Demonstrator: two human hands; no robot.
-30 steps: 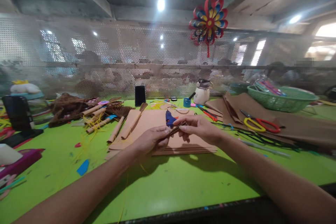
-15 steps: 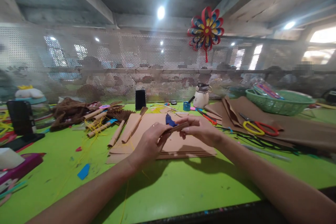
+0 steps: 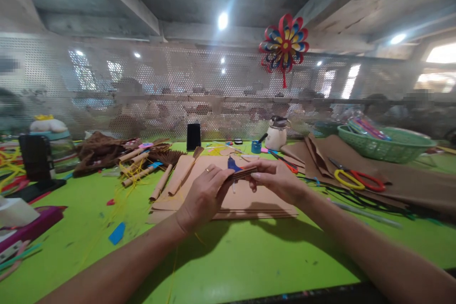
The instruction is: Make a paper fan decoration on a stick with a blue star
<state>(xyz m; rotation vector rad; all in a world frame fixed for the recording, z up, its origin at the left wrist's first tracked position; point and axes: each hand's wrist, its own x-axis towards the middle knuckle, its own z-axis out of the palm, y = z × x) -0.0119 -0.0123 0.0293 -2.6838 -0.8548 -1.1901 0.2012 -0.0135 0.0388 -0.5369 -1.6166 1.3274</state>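
Head view: left hand (image 3: 202,195) and right hand (image 3: 281,181) pinch narrow, layered brown paper (image 3: 244,173).

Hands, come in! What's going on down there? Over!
Left hand and right hand: both gripping folded brown paper. Folded brown paper: held above stacked brown sheets. Possible obstacle: blue glue gun just beyond, partly hidden.

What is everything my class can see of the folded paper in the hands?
The folded paper is a narrow brown bundle, stacked layers showing along its edge. The left hand grips one end, hiding part of it; the right hand holds the other. It is held above the tan sheets, tilted slightly up to the right, partly covering the glue gun.
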